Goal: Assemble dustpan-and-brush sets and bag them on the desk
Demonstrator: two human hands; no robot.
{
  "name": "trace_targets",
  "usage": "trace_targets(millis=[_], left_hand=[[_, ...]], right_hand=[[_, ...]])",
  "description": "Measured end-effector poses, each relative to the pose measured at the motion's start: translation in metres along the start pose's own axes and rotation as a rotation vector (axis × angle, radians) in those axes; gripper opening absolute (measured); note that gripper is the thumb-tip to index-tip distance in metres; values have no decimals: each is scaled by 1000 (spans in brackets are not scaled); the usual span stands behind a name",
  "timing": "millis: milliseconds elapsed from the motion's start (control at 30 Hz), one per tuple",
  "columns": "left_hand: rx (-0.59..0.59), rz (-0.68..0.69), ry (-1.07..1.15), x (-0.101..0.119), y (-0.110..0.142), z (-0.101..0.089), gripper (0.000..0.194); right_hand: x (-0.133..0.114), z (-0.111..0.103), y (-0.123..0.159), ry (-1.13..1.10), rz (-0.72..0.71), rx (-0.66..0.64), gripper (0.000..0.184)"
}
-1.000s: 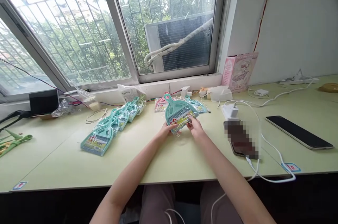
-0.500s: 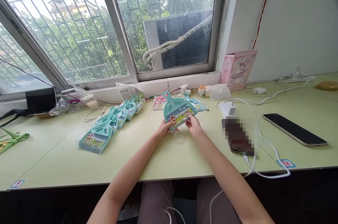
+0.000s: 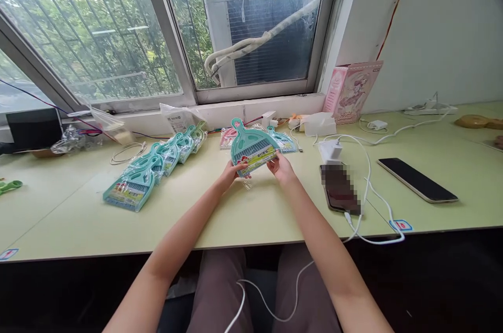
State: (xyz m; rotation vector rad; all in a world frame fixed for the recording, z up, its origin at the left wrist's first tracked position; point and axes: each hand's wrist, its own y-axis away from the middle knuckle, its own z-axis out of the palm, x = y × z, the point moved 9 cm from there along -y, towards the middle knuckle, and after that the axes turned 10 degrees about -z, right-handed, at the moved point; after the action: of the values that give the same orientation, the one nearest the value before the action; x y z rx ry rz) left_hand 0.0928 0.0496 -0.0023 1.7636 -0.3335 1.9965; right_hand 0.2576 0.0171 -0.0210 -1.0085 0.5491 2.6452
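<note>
A teal toy dustpan and brush set [image 3: 253, 145] in clear wrap is held up above the table, tilted, its handle pointing up and left. My left hand [image 3: 231, 173] grips its lower left corner, with the thumb on the printed label. At its lower right edge, my right hand [image 3: 281, 165] is closed on the wrap. Behind it lie a pink wrapped set [image 3: 227, 137] and another teal set [image 3: 286, 142], both partly hidden. To the left, several wrapped teal sets [image 3: 133, 186] overlap in a slanting row.
On the right are a phone [image 3: 340, 194] with a white cable, a charger [image 3: 334, 151] and a dark tablet-like device [image 3: 416, 180]. A pink box [image 3: 351, 93] stands by the wall. Plastic bags [image 3: 178, 118] and cables lie along the window sill. The table's front edge [image 3: 251, 245] is near my legs.
The camera view has shifted right and slightly down, so everything appears further left and higher. Both hands keep hold of the dustpan set, whose pose is nearly the same.
</note>
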Motion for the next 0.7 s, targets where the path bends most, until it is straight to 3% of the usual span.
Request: trace_targets(millis=[167,333,400,533,600,700], left_hand=[[40,-7,17,3,-8,-22,51],[113,1,57,7,-12,-50,50],[135,-2,59,9,-12,-58,44],[189,0,82,19,-8,-69,27],[214,6,126,25,-5,-72,26],[267,-30,232,24,1,-79,29]], right_hand=[[0,4,0,19,-6,-50,19],[-1,8,1,229,-60,-150,19],[-12,13,1,451,-213,-215,19],[-47,29,17,1037,-738,-265,26],[-56,36,27,1206,-937,-273,35],[-66,37,36,1330,-1110,-238,50]])
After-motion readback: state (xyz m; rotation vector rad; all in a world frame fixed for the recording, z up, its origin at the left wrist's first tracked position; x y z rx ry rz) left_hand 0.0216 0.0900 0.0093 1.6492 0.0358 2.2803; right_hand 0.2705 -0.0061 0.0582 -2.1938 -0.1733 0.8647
